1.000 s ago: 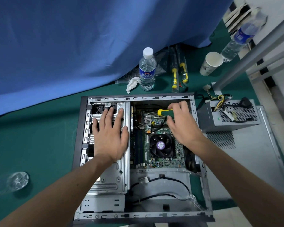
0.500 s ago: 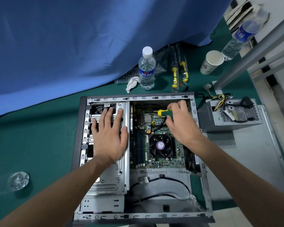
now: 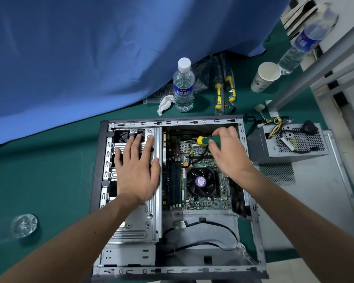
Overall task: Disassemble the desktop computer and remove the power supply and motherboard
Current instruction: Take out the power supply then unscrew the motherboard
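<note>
The open computer case (image 3: 172,271) lies on its side on the green mat. Inside it sits the motherboard (image 3: 211,202) with a black CPU fan (image 3: 200,181). My left hand (image 3: 136,168) rests flat, fingers straight, on the silver drive cage (image 3: 137,225). My right hand (image 3: 227,152) grips a green and yellow screwdriver (image 3: 204,140) over the board's far edge; its tip is hidden. The grey power supply (image 3: 288,142) stands outside the case on the right, its cables loose on top.
The case side panel (image 3: 307,203) lies under the power supply. Behind the case stand a water bottle (image 3: 183,86), a crumpled tissue (image 3: 165,104), bagged yellow screwdrivers (image 3: 225,92) and a paper cup (image 3: 265,76). A blue cloth (image 3: 90,48) hangs at the back. A metal frame (image 3: 315,60) rises right.
My right hand has shifted slightly on the screwdriver at the same spot. My left hand stays flat on the drive cage.
</note>
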A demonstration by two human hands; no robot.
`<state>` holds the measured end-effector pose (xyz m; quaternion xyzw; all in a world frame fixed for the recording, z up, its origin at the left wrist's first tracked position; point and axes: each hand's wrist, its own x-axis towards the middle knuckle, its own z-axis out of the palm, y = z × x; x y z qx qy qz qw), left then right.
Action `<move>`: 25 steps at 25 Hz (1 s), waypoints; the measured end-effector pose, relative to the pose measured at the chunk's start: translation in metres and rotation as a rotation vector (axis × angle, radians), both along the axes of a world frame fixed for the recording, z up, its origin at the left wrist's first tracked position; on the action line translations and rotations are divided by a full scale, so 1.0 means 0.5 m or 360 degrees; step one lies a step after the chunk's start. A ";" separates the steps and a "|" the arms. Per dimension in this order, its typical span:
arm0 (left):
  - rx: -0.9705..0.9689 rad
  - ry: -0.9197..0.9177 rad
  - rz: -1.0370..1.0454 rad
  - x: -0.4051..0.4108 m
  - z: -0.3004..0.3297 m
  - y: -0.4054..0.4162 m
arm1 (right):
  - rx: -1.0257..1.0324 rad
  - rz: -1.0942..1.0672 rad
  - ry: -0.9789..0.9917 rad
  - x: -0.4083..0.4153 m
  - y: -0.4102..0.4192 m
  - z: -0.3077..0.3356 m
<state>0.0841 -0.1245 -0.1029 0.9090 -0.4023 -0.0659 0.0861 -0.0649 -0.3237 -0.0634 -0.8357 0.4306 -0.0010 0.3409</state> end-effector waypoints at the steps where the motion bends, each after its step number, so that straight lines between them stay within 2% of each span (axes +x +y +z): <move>1: 0.0001 0.0005 -0.0001 0.001 0.000 0.000 | -0.0031 0.0010 -0.0013 0.001 0.001 0.003; 11: 0.0013 0.0010 -0.0004 0.003 -0.004 0.001 | -0.0064 0.0065 -0.0003 0.008 -0.001 0.027; 20: 0.0015 0.0016 -0.0022 0.001 0.003 0.001 | 0.0088 -0.0274 -0.0169 -0.087 0.006 0.086; 25: 0.0007 0.0214 -0.0002 -0.001 0.044 -0.002 | 0.0328 -0.0427 -0.0426 -0.150 0.028 0.125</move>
